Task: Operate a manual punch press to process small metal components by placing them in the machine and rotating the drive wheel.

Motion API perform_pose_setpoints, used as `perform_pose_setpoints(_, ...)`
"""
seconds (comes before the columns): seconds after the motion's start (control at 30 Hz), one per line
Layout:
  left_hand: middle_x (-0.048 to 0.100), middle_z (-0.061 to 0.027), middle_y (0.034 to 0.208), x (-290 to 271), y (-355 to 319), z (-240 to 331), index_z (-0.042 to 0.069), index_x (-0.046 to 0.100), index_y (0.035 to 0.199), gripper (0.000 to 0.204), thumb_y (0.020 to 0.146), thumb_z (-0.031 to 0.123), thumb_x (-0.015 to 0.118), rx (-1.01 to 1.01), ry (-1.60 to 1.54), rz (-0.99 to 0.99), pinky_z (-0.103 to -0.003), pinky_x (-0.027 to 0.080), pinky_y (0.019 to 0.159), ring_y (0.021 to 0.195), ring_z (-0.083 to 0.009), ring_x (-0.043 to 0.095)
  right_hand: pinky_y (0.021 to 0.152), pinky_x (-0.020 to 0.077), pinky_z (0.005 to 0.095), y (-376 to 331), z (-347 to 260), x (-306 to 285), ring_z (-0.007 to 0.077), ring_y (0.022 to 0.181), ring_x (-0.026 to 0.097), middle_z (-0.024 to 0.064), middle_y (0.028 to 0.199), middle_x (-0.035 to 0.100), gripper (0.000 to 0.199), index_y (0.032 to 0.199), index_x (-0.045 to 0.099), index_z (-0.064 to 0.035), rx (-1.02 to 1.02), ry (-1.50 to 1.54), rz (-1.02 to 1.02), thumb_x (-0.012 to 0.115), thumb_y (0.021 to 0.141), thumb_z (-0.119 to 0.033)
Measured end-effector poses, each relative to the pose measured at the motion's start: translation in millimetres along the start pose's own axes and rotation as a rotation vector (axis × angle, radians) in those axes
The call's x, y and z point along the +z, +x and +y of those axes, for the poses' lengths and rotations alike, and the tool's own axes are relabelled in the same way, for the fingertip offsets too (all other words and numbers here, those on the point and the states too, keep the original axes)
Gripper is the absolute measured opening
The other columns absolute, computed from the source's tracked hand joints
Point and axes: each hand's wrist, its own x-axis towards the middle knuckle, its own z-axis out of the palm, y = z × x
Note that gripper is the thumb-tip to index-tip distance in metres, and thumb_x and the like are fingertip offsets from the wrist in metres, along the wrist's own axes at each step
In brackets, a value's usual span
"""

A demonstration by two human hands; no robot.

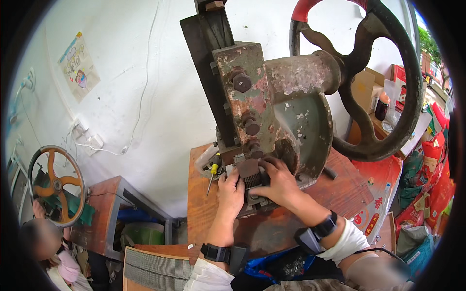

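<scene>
White fabric sleeves (212, 276) lie nearest, below the rust-mottled green metal press (242, 107). At its foot, a dark ribbed metal block (251, 180) sits in place between the curled left hand (230, 192) and thumb-spread right hand (279, 183); whether either clasps it, and what remains, I cannot tell.

red Chinese characters (378, 200) on red-and-white sheet (391, 170), poster (79, 67) lettering too small to read, print on red bags (433, 154) blurred

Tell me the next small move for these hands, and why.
Probably ease the left hand and right hand back from the dark ribbed metal block before turning the black-and-red spoked handwheel: both crowd that block at the foot of the chipped, bolted metal press, where a pinch seems possible.
</scene>
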Motion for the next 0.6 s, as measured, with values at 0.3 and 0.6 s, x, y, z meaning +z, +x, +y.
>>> perform_pose_setpoints(0.3,0.044,-0.0016,0.141,13.0,3.1,2.7,0.016,0.056,0.125,0.035,0.091,0.024,0.049,0.072,0.176,-0.069,-0.065,0.027,0.097,0.124,-0.0376,0.037,0.068,0.0508,0.0251,113.0,-72.9,-389.8,0.0138,0.075,0.063,0.0109,0.089,0.066,0.028,0.103,0.06,0.0061,0.019,-0.139,0.419,0.059,0.089,-0.018)
perform_pose_setpoints(0.6,0.044,-0.0033,0.14,-1.5,-1.9,3.5,0.014,0.055,0.124,0.036,0.091,0.023,0.048,0.003,0.143,-0.042,-0.066,0.031,0.092,0.122,-0.0364,0.04,0.08,0.0485,0.027,4.6,2.9,-282.8,0.0151,0.086,0.063,0.0104,0.104,0.065,0.04,0.117,0.058,0.0033,0.359,-0.032,0.84,0.06,0.086,-0.022)
